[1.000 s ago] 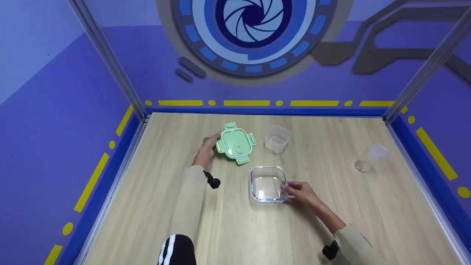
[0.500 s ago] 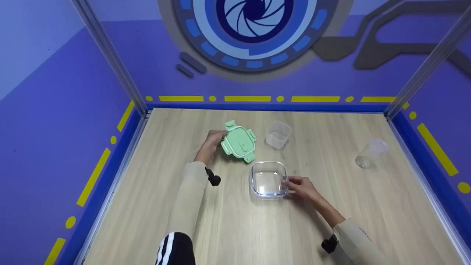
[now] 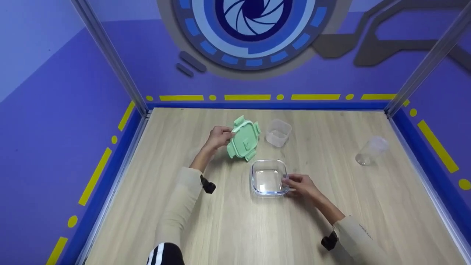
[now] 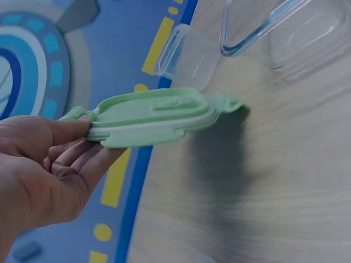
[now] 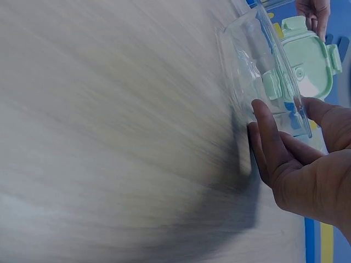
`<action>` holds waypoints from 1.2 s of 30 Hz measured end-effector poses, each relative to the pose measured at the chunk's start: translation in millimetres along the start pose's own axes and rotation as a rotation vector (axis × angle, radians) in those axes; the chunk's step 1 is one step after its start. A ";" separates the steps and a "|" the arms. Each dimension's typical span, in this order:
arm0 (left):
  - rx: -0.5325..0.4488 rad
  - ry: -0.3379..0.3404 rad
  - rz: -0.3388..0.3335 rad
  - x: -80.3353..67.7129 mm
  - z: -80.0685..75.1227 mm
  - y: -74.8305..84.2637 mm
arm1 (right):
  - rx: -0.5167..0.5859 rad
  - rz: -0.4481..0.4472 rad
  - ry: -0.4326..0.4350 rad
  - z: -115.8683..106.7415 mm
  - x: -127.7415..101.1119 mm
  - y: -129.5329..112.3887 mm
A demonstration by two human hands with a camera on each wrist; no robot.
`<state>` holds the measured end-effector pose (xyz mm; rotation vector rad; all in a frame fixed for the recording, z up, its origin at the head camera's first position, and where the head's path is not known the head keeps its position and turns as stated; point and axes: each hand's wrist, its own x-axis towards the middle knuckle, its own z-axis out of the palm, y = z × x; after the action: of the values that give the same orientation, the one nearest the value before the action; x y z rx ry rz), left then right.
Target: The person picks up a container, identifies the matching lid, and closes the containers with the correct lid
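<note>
My left hand (image 3: 219,137) pinches the edge of a green lid (image 3: 244,142) with snap flaps and holds it tilted above the wooden table (image 3: 235,228). In the left wrist view the thumb lies on top of the lid (image 4: 156,116) and the fingers (image 4: 82,164) underneath. A square clear glass container (image 3: 269,178) stands on the table just below the lid. My right hand (image 3: 300,184) grips its right rim, thumb over the edge; the right wrist view shows the fingers (image 5: 269,137) against the container wall (image 5: 258,60).
A small clear plastic tub (image 3: 278,133) stands beyond the glass container, right of the lid. A clear plastic cup (image 3: 369,150) lies on its side at the right. Blue walls with metal posts (image 3: 110,59) enclose the table.
My left hand has lifted the green lid off the table and tilted it, bringing it slightly right. The right hand stays on the glass container.
</note>
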<state>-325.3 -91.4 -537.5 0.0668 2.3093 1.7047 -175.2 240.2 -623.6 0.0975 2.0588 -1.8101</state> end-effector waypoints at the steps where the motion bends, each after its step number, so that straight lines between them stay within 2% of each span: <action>1: 0.059 0.012 0.063 -4.1 2.1 2.1 | 0.004 0.006 -0.003 0.0 0.0 0.2; 4: 0.269 0.045 0.287 -18.0 9.8 7.7 | 0.015 0.016 0.006 1.5 0.2 0.8; 7: 0.462 0.080 0.545 -34.8 19.3 9.8 | 0.003 -0.001 0.017 4.7 1.1 0.9; 11: 0.702 0.116 0.867 -62.0 31.0 -0.6 | -0.003 -0.024 0.030 11.2 3.6 1.1; 14: 0.850 0.121 1.045 -79.9 38.0 -13.7 | 0.011 -0.024 0.033 14.3 5.3 1.5; 16: 0.917 0.123 1.136 -87.9 41.9 -22.6 | 0.014 -0.026 0.026 14.8 6.0 1.8; 20: 0.968 0.146 1.253 -94.3 48.6 -37.7 | 0.038 -0.016 0.006 13.5 7.8 0.5; 22: 0.976 0.157 1.291 -94.3 51.2 -43.3 | 0.038 -0.015 -0.008 12.3 8.9 -1.2; 25: 0.976 0.152 1.332 -92.5 55.2 -50.6 | 0.028 -0.012 -0.029 9.3 10.5 -3.4; 28: 1.027 0.137 1.371 -91.5 59.3 -56.6 | 0.041 -0.004 -0.066 5.1 11.0 -3.1; 32: 1.107 0.127 1.414 -90.2 65.1 -63.3 | 0.133 0.011 -0.120 0.8 11.0 0.6; 36: 1.109 0.103 1.422 -90.0 68.1 -66.9 | 0.226 0.030 -0.153 0.0 11.8 3.2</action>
<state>-214.0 -66.0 -602.3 2.1985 3.0984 0.2600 -185.0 238.4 -630.5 0.0508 1.7367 -1.9610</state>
